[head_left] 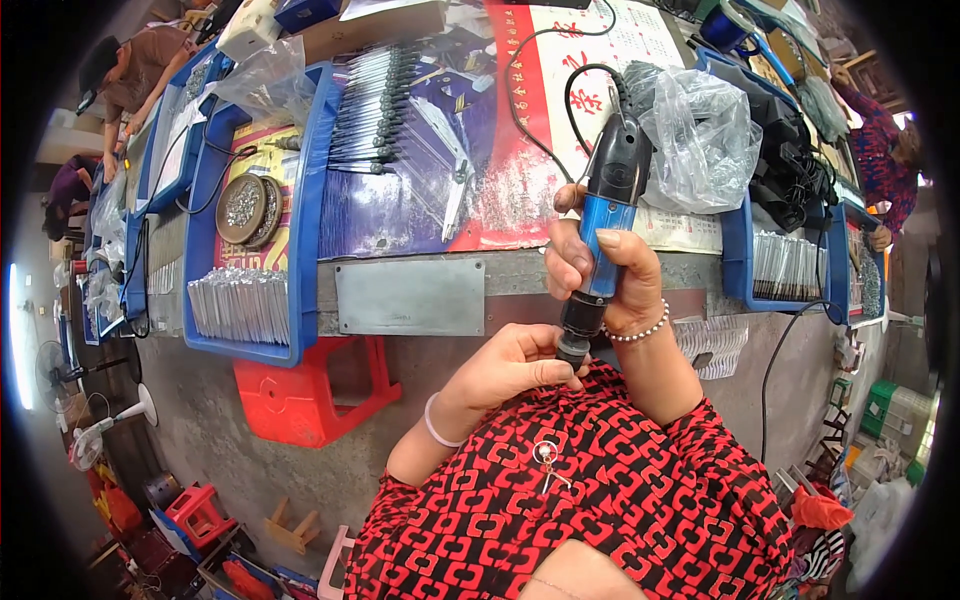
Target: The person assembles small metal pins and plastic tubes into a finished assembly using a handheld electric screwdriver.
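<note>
Nearest is the person's red and black patterned shirt (580,480), with a small pendant (545,452) hanging on its front. Just beyond it, before the front edge of the tabletop, both hands are together on one electric screwdriver (608,215), which is blue and black. The right hand (625,272), with a beaded bracelet at its wrist, wraps round the blue body, its thumb on one side and fingers on the other. The left hand (515,365) has its thumb and fingers closed about the dark nose at the near end; whether they also pinch some small part I cannot tell. The tool's far end points over the tabletop (520,258), and a black cord (568,95) loops from it. Below the front edge, toward its left, stands a red plastic stool (290,400); a grey metal plate (410,298) is fixed along that edge. At the left of the front edge, a blue tray (240,347) holds a row of silver strips (240,305) and, behind them, a round dish (248,238) of tiny shiny bits. Near the right end, another blue tray (738,265) carries more strips and black parts (785,160), with a clear plastic bag (705,140) just beside it. Farther back, dark-tipped rods (370,115) lie lined up on a purple printed sheet (370,215). Beyond the tabletop's left side, a person in brown (150,65) leans forward.
</note>
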`<state>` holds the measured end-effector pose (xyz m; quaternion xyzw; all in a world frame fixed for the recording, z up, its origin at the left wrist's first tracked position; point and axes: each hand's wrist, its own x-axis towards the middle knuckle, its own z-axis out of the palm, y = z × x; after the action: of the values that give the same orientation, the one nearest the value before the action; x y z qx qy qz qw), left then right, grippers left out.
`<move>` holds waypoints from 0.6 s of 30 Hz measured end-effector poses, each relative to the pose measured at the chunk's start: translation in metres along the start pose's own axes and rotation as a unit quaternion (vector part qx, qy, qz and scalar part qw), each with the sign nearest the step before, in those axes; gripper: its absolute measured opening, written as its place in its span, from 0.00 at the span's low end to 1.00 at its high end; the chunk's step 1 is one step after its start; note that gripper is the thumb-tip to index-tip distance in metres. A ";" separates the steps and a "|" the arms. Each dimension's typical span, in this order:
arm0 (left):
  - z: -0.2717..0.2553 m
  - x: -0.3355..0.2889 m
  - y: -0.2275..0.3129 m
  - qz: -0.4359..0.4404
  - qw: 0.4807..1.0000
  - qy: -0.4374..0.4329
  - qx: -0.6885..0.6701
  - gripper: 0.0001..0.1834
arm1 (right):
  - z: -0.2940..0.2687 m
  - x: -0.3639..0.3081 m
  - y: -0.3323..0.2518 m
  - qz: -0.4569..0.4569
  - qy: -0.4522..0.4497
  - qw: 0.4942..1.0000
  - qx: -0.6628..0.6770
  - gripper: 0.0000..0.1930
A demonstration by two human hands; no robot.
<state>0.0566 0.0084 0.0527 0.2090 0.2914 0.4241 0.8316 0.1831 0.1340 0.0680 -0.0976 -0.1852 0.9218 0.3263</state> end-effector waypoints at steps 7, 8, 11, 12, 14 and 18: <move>-0.010 -0.001 -0.010 0.035 0.972 0.113 0.202 0.14 | -0.003 0.000 -0.004 -0.039 0.021 0.997 -0.069 0.26; -0.010 0.000 -0.011 0.032 0.979 0.097 0.178 0.15 | -0.003 0.000 -0.003 -0.031 0.022 0.997 -0.065 0.26; -0.015 0.002 -0.011 0.015 0.993 0.056 0.101 0.17 | -0.003 0.001 -0.002 -0.019 0.022 0.999 -0.039 0.25; -0.016 0.003 -0.010 0.002 0.998 0.030 0.047 0.17 | -0.004 0.001 -0.002 -0.015 0.020 1.000 -0.019 0.24; -0.014 0.005 -0.007 0.000 1.000 0.010 0.020 0.17 | -0.004 0.001 -0.002 -0.012 0.019 1.000 -0.009 0.24; -0.012 0.008 -0.011 0.027 0.998 0.045 0.031 0.17 | -0.008 0.003 -0.007 -0.019 0.019 1.000 -0.015 0.25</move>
<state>0.0590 0.0104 0.0346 0.2230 0.3356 0.4459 0.7993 0.1873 0.1426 0.0630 -0.1164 -0.1944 0.9105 0.3459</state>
